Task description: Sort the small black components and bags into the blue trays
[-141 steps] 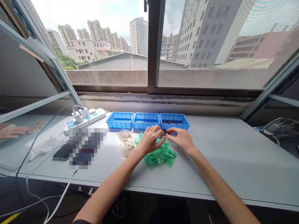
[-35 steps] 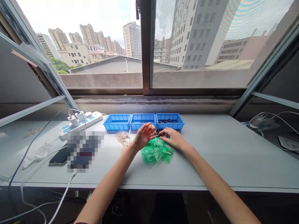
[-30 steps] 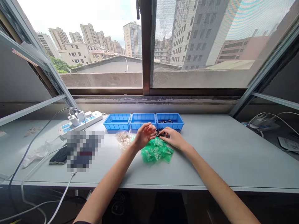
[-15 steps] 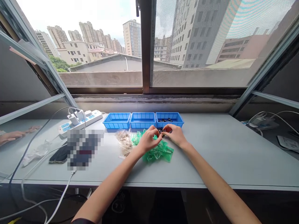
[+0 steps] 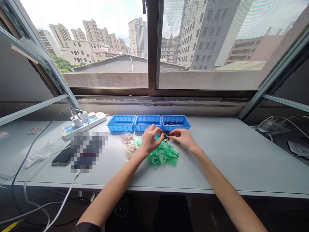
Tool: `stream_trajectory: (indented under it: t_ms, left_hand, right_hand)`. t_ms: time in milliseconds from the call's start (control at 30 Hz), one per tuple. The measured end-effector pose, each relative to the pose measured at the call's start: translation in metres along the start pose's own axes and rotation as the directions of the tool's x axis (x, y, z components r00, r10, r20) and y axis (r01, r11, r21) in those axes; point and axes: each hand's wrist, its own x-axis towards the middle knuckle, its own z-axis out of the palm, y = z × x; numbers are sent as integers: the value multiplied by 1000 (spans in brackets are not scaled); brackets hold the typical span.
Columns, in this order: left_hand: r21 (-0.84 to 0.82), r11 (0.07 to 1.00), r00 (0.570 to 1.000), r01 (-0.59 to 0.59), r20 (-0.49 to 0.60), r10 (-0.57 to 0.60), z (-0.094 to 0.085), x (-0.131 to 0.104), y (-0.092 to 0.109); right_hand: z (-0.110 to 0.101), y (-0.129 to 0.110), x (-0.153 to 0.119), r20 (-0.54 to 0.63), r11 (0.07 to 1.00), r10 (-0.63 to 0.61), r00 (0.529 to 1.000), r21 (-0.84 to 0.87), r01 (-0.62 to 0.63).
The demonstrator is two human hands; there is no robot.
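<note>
Clearly, both hands meet over the same spot. The left hand (image 5: 151, 139) is curled, thumb and forefinger bent toward each other with only a narrow gap at the tips; whether a piece is pinched there is too small to make out. Opposite it, the right hand (image 5: 183, 138) lies palm down, thumb and fingertips drawn close together at the edge of a little heap of small black parts (image 5: 166, 136) (its grip, too, can't be made out for certain). That heap sits between the two sets of fingertips, just in front of the right blue bin (image 5: 180, 127).

Nearer the person, crinkled green plastic bags (image 5: 163, 154) spread below the hands, partly hidden by the left one. Just left of them is a clear plastic bag (image 5: 129, 144) of slim pale pieces. Behind, the left blue bin (image 5: 120, 128), the middle blue bin (image 5: 147, 127) and the right one stand in a row, the last with more black pieces (image 5: 171, 123) inside.

Farther left on the grey worktop (image 5: 231, 154) are a white power strip (image 5: 83, 125) with plugs in it, a dark smartphone (image 5: 61, 158) and a pixelated patch.
</note>
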Motion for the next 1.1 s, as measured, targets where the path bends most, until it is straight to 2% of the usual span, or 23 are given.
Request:
stream_trajectory:
  t_ms: [100,233,333,467,600,733,933,1000,1100]
  left_hand:
    - [36,999,999,-30,31,29,0,0,-2]
    - [-6,1000,1000,-4,27,5,3,0,-7]
    - [-138,990,1000,-6,-1,6,6,0,-10]
    - [-401,916,1000,9,-20,-18,8,2,-9]
    - [-511,858,997,56,-20,-77,6,3,-6]
    - [-506,859,993,75,-42,-111,5,4,-7]
    - [-412,910,993,-54,-117,6,8,2,-11]
    - [-394,917,991,-56,-131,4,8,2,-10]
    - [-400,916,989,-28,-145,-34,7,2,-9]
  right_hand:
    - [0,-6,0,26,973,45,999,224,-50]
    - [4,-17,-4,168,905,66,984,405,-130]
    - [7,-19,-6,241,870,88,967,454,-193]
    - [8,-17,-6,240,827,119,964,513,-230]
    - [7,-20,-6,259,772,141,955,576,-270]
    - [8,-27,-7,223,755,196,955,587,-293]
    - [12,-35,-10,91,830,185,979,519,-205]
    - [13,-37,-11,73,804,211,975,554,-216]
    - [15,-40,-11,132,702,256,958,656,-278]
